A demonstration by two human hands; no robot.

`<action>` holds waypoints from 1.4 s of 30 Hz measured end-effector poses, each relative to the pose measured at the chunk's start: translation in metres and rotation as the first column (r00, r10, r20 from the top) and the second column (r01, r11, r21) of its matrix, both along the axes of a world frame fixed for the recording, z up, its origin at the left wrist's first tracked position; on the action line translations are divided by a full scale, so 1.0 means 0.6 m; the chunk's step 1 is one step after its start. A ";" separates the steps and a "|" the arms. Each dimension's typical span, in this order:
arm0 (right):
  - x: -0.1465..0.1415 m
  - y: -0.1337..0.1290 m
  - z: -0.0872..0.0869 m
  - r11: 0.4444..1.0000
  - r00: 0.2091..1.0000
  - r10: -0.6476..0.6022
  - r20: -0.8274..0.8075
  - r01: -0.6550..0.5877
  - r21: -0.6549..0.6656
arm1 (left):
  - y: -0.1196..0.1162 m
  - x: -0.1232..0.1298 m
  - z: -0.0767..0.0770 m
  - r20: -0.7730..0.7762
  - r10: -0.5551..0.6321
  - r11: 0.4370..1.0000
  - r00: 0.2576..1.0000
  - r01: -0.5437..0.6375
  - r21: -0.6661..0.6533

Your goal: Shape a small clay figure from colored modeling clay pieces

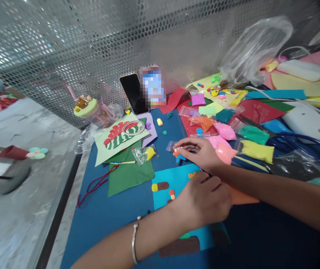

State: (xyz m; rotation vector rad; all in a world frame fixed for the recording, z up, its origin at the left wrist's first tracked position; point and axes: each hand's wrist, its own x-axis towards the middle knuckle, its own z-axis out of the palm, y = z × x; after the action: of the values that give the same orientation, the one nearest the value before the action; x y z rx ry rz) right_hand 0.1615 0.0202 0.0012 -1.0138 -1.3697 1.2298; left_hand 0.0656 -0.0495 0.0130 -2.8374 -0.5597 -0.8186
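Note:
My right hand reaches in over the blue table, thumb and fingertips pinched at a small piece of orange clay. A bit of blue clay sits right below it. Closer to me, my left hand is curled closed with its back to the camera; whatever its fingers hold is hidden. Beneath that hand lies a bright blue sheet, bearing a yellow and brown clay piece, an orange clay shape and a brown clay strip. My left forearm covers part of the sheet.
Packets of coloured clay crowd the right side, near blue-handled scissors. Two phones lean on the perforated metal panel. A lidded cup, a paper with a red and green picture and red string lie left.

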 end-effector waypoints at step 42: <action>0.003 0.003 -0.003 0.998 0.995 -0.048 -0.082 0.045 -0.039 | 0.102 -0.125 0.064 0.274 0.653 0.571 0.706 -0.221 -0.790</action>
State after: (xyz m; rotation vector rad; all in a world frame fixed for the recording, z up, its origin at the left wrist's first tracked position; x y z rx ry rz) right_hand 0.1635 0.0222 -0.0008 -1.0036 -1.2567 1.2531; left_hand -0.0094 0.0115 0.0511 -2.6884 -2.0354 -1.5722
